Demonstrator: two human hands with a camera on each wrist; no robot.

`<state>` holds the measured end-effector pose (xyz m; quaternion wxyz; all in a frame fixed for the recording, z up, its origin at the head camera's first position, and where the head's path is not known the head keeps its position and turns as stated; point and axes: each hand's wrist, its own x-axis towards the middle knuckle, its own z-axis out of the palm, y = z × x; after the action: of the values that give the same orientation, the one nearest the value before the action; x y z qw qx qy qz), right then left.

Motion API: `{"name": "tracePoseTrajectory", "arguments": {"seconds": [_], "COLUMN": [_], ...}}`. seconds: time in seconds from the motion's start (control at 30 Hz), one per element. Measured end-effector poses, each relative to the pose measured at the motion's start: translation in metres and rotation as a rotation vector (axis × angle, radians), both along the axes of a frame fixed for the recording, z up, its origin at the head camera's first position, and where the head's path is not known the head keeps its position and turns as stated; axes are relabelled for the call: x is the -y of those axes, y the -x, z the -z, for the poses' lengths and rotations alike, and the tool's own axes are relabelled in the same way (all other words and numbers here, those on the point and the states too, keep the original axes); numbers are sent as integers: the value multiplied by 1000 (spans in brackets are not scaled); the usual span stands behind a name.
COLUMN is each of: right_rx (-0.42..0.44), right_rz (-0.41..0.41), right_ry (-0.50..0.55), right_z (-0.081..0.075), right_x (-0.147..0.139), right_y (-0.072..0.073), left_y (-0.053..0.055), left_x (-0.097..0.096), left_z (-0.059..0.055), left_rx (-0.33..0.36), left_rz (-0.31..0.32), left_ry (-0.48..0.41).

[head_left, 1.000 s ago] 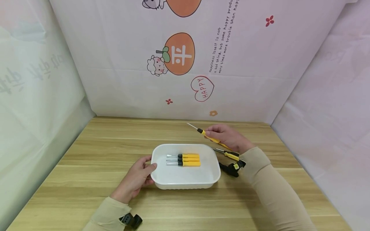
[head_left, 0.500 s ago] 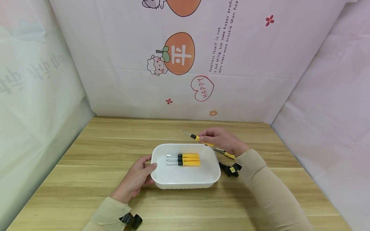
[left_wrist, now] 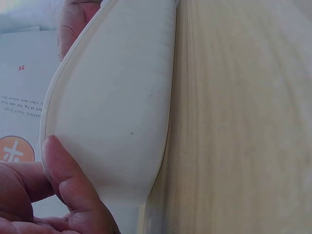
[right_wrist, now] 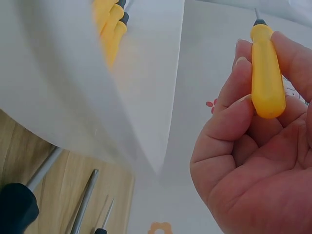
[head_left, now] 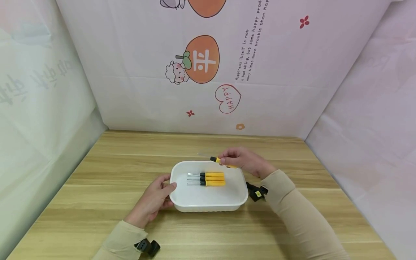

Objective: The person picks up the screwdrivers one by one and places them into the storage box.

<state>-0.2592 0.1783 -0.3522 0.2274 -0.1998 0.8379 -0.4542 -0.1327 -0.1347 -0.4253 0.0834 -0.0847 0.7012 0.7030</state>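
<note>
A white plastic tub (head_left: 198, 198) stands on the table, and several yellow-and-black screwdrivers (head_left: 214, 183) lie side by side on its floor, shafts pointing left. My left hand (head_left: 152, 200) grips the tub's left end, thumb over the rim. Above the tub's back rim, my right hand (head_left: 243, 160) pinches another yellow screwdriver (right_wrist: 267, 73) by its handle. Its thin shaft is faint in the head view. In the right wrist view, tools with metal shafts lie on the table beside the tub, one with a dark handle (right_wrist: 18, 207); my right arm mostly hides them from the head view.
The wooden table (head_left: 123, 173) meets a printed white cloth (head_left: 146, 101) at the back. More white cloth hangs along the left and right sides. A black wrist camera (head_left: 147, 248) sits on the left sleeve, and another black device (head_left: 256, 192) is by the right wrist.
My right hand has moved left and nearer with the screwdriver, from behind the tub's right corner to over its back rim. The left hand and tub have stayed put.
</note>
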Motion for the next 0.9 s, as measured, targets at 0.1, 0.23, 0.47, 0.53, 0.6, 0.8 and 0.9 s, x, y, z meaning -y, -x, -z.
{"name": "tracePoseTrajectory", "arguments": {"seconds": [0.1,0.23,0.47,0.53,0.6,0.8,0.9], "right_rx": [-7,-35,-75,-80,-99,-174,-201], "right_rz": [-9,-31,-93,-101,-113,-161,-154], "right_ry": [-11,-30,-66,-85,-108,-159,-193], "right_z": [1,3,10,12,14,20,23], "right_x": [2,4,11,14,16,20,21], "right_y": [-1,-2,-7,-9,-11,-15,-17], "left_y": [0,1,1,1,1,0,0], "left_x": [0,0,-1,-1,-1,-1,-1], "left_z": [0,0,0,0,0,0,0], "left_rx": [3,4,5,6,6,9,14], "left_rz": [-1,0,-2,-3,-2,1,0], "left_ry": [-1,-5,-4,-5,-6,-4,-2]}}
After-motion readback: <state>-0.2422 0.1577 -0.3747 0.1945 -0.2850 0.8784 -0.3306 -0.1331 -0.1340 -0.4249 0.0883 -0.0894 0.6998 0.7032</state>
